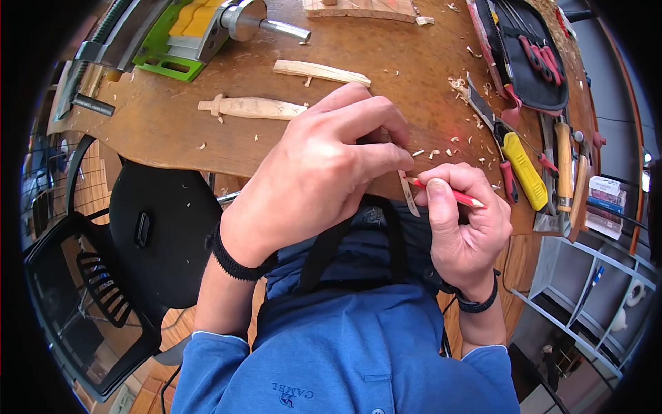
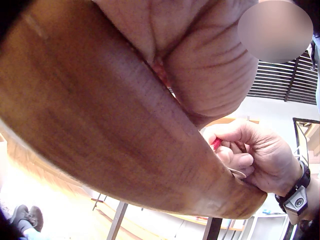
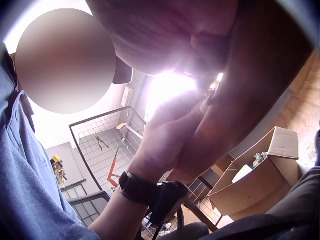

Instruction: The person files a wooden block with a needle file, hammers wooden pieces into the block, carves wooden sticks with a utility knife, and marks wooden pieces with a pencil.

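Observation:
My right hand (image 1: 460, 224) pinches a short red pencil (image 1: 469, 199), its sharpened end turned toward the left hand. At the table's front edge, my left hand (image 1: 324, 155) bends its thumb and index finger around the upper end of a thin pale wooden strip (image 1: 409, 196). The strip's lower end sticks out beside the right fingers; its upper part is hidden by the left fingertips. Beyond the left hand lie a carved wooden dagger shape (image 1: 252, 107) with pencil marks and a rough stick (image 1: 321, 70). In the left wrist view the pencil (image 2: 216, 144) shows red between the right fingers.
A green and metal vise (image 1: 165, 62) stands back left. On the right lie a tool pouch (image 1: 514, 79), a yellow utility knife (image 1: 524, 172) and a wooden-handled tool (image 1: 564, 165). Shavings (image 1: 452, 148) dot the wooden table (image 1: 386, 52). A black chair (image 1: 158, 228) stands at left.

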`<state>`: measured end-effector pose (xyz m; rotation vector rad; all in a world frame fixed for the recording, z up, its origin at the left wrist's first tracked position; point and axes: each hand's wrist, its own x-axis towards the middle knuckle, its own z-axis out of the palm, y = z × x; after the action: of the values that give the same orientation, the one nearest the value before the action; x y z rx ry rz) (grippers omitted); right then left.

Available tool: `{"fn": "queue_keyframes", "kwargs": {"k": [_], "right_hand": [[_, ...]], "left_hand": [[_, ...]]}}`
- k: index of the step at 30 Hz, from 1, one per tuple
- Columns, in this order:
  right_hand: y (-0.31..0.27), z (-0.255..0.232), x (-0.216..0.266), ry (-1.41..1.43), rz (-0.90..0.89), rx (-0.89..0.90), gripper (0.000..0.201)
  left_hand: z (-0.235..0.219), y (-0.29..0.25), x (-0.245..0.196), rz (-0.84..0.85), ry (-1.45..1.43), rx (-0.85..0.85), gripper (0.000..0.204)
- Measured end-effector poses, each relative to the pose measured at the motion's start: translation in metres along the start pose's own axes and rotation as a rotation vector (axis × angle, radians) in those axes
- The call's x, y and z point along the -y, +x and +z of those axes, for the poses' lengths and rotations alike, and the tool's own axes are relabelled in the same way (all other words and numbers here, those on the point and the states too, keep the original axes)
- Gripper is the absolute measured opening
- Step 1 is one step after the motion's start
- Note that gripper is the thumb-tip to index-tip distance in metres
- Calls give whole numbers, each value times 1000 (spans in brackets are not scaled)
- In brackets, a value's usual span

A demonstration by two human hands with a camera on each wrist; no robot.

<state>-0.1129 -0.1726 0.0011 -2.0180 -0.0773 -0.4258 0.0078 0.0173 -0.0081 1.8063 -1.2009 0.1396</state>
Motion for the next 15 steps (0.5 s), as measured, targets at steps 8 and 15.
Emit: {"fn": "queue_keyframes", "kwargs": {"k": [8,15], "right_hand": [[1,-1,0,-22,2,9,4],[0,-1,1,7,7,5,4]], "left_hand": [[0,0,-1,-5,0,3,33],[-1,0,0,3,7,5,33]]}}
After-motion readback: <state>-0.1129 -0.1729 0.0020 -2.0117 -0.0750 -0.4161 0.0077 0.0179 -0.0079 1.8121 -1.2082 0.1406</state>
